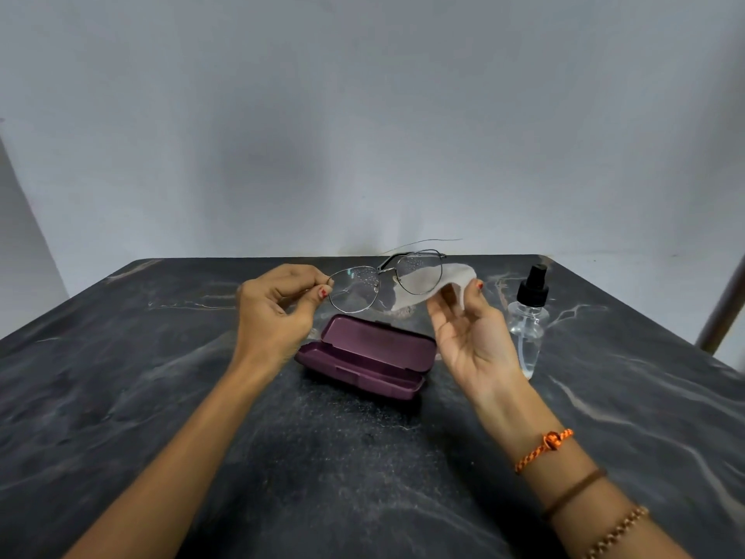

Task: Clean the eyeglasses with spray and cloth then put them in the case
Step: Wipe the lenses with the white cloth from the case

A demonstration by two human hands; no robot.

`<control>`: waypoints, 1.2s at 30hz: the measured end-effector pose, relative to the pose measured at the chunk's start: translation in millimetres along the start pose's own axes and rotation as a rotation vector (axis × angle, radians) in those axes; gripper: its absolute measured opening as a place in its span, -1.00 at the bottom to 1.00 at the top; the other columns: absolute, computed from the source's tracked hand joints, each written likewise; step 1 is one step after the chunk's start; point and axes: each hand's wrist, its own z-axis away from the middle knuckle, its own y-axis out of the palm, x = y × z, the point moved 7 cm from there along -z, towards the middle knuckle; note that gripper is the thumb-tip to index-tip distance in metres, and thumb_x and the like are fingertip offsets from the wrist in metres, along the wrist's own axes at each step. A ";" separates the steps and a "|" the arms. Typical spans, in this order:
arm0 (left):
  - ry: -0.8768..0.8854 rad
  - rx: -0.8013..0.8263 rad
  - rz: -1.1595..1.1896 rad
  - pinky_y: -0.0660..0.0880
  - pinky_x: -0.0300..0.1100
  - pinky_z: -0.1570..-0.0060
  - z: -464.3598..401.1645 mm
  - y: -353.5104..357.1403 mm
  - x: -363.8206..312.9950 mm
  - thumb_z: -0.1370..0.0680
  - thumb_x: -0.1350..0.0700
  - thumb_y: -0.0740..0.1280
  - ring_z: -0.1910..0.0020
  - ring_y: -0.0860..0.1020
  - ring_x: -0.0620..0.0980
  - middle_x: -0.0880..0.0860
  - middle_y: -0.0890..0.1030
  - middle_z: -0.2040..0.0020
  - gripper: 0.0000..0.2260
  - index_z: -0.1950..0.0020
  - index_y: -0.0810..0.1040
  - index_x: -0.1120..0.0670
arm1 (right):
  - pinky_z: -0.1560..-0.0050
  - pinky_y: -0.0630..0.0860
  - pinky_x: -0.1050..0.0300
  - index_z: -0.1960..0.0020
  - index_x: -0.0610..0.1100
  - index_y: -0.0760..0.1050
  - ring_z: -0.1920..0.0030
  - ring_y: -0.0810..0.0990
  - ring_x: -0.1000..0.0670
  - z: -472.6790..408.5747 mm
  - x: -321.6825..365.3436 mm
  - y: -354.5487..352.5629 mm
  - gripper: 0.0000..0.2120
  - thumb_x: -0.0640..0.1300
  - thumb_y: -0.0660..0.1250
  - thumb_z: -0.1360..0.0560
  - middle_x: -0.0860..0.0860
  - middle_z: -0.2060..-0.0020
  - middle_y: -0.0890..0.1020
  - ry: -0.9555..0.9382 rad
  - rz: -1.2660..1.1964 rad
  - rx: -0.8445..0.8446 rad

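Thin metal-framed eyeglasses hang in the air above the table, both lenses speckled with droplets. My left hand pinches the frame's left end between thumb and fingers. My right hand, palm up, holds a pale grey cloth that lies behind the right lens. A purple eyeglass case sits open on the table below the glasses, with nothing in it. A clear spray bottle with a black pump top stands just right of my right hand.
The dark marbled table runs back to a plain grey wall. A pole leans past the table's right edge.
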 end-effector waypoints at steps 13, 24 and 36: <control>0.118 0.092 -0.122 0.58 -0.24 0.07 7.1 12.4 -17.7 -0.36 0.38 0.40 0.20 0.56 -0.28 -0.04 0.59 0.21 -0.79 0.06 0.60 0.16 | -0.03 0.55 0.17 0.06 -0.24 0.48 0.10 0.60 0.00 4.8 3.5 2.1 -0.80 -0.40 0.10 -0.50 -0.12 0.13 0.60 -0.016 0.039 0.022; 0.175 0.157 -0.147 0.53 -0.38 0.05 10.3 22.6 -20.3 -0.36 0.38 0.41 0.16 0.56 -0.28 0.01 0.61 0.20 -0.83 0.10 0.63 0.20 | 0.09 0.57 0.21 0.17 -0.24 0.51 0.33 0.67 0.08 6.8 11.1 -1.4 -0.92 -0.38 0.29 -0.43 -0.06 0.37 0.69 -0.076 0.107 -0.033; 0.153 0.191 -0.197 0.54 -0.39 0.10 7.0 19.5 -13.8 -0.36 0.38 0.41 0.21 0.57 -0.28 0.00 0.62 0.19 -0.87 0.13 0.64 0.23 | -0.10 0.52 -0.10 0.14 -0.24 0.45 0.16 0.63 -0.10 5.0 5.8 7.3 -0.94 -0.32 0.21 -0.48 -0.15 0.26 0.66 0.083 0.132 0.061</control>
